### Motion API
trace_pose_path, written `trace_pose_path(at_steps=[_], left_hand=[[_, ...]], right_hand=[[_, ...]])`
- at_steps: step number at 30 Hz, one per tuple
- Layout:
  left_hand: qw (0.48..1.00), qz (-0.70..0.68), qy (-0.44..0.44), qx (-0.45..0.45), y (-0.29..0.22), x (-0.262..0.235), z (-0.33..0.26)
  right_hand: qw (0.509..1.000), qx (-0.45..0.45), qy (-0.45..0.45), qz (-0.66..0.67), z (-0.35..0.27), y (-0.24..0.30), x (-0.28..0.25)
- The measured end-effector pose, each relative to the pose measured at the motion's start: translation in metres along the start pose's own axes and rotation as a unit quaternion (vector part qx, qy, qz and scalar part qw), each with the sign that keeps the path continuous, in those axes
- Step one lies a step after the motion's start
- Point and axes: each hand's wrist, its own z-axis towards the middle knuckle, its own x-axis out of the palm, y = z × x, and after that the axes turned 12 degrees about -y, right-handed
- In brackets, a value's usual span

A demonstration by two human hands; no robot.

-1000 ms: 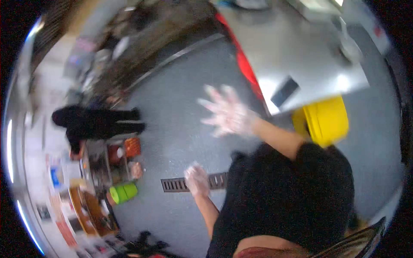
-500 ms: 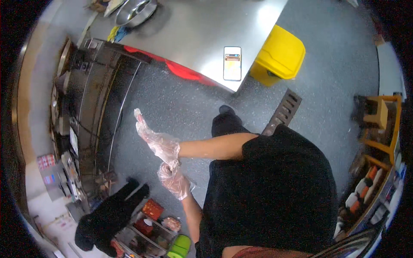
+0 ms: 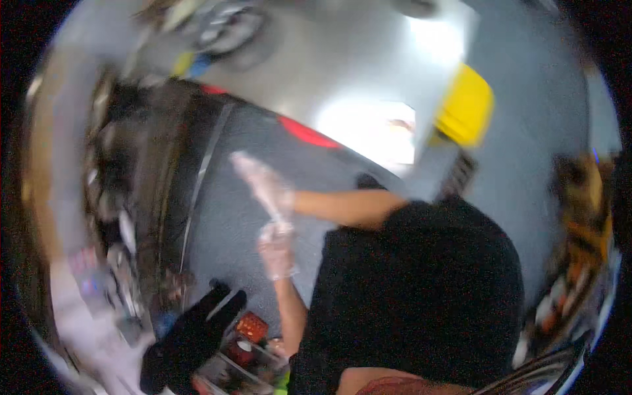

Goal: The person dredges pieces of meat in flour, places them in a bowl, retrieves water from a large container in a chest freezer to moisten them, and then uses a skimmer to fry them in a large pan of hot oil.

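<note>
Both my hands wear clear plastic gloves and are smeared by motion. My right hand (image 3: 263, 184) points away to the upper left, its fingers stretched out, with the bare forearm behind it. Just below its wrist, my left hand (image 3: 276, 250) is closed in a pinch at the cuff of the right hand's glove (image 3: 282, 214). Blur hides the exact grip of the fingertips. Both hands hang over the grey floor (image 3: 227, 227), apart from the steel table (image 3: 296, 82).
A yellow bin (image 3: 469, 108) stands beside the table's right end, where glare washes out the tabletop. A metal bowl (image 3: 230, 29) sits at its far left. Dark kitchen equipment (image 3: 148, 171) lines the left. Lower left are a person in black (image 3: 191, 339) and a red container (image 3: 251, 326).
The whole view has swung and blurred, so the surroundings sit farther right. The phone on the table has been lost in glare. My hands keep the same pose, left at the right wrist.
</note>
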Motion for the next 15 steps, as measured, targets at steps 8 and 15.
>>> trace_pose_path(at_steps=[8,15], left_hand=[[0.992,-0.054,-0.018,-0.116,0.146,-0.04,0.061],[0.933,-0.107,-0.178,-0.295,0.348,-0.093,0.066]], right_hand=[[0.97,0.224,0.017,0.095,0.086,-0.033,0.012],[0.962,0.211,0.148,-0.09,0.192,-0.094,0.135]])
